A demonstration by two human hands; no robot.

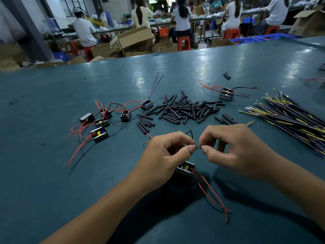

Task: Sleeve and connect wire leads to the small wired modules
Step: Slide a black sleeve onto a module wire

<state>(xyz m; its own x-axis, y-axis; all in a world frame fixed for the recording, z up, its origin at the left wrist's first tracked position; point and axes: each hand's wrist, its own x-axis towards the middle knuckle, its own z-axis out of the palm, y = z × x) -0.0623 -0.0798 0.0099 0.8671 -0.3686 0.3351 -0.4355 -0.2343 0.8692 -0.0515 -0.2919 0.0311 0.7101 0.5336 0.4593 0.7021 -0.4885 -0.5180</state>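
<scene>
A teal worktable point(52, 182) carries a heap of black sleeve pieces point(184, 108). Left of the heap lie six small wired modules point(100, 132); right of it, one more module point(226, 94) and a wire bundle point(290, 115), seemingly yellow-and-purple.

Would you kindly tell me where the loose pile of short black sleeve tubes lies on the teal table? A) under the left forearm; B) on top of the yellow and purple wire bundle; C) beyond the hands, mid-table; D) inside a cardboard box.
C: the pile of short black sleeve tubes lies on the teal table beyond both the left hand and right hand.
</scene>
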